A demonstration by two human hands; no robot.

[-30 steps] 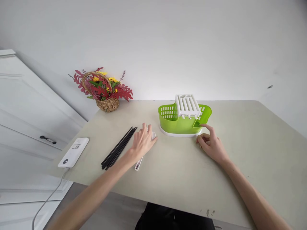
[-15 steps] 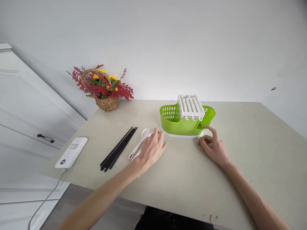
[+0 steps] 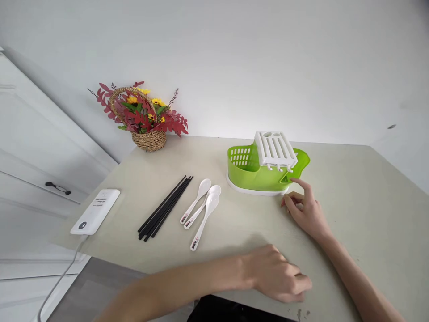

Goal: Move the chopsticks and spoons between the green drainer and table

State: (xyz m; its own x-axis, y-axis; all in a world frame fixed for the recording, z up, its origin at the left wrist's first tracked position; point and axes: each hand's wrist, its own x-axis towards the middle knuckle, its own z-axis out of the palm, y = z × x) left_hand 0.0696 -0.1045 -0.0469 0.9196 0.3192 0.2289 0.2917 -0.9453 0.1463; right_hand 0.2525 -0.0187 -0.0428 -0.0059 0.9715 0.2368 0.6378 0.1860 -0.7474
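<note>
My left hand (image 3: 276, 273) rests near the table's front edge, fingers curled loosely downward, with nothing visible in it. My right hand (image 3: 304, 209) lies by the right end of a green cutlery drainer (image 3: 254, 172), index finger stretched to its rim, the other fingers curled, holding nothing. A white slotted insert (image 3: 275, 149) sits atop the drainer. Three white spoons (image 3: 203, 205) lie side by side left of the drainer. A bundle of black chopsticks (image 3: 166, 207) lies further left.
A wicker basket of red and yellow flowers (image 3: 145, 118) stands at the table's back left by the wall. A white power bank (image 3: 95, 217) with a cable sits at the left edge. White cabinet doors (image 3: 40, 170) stand to the left.
My left hand has left the spoons and swept back right to the table's front edge. All three spoons now show uncovered. My right hand has stayed by the drainer.
</note>
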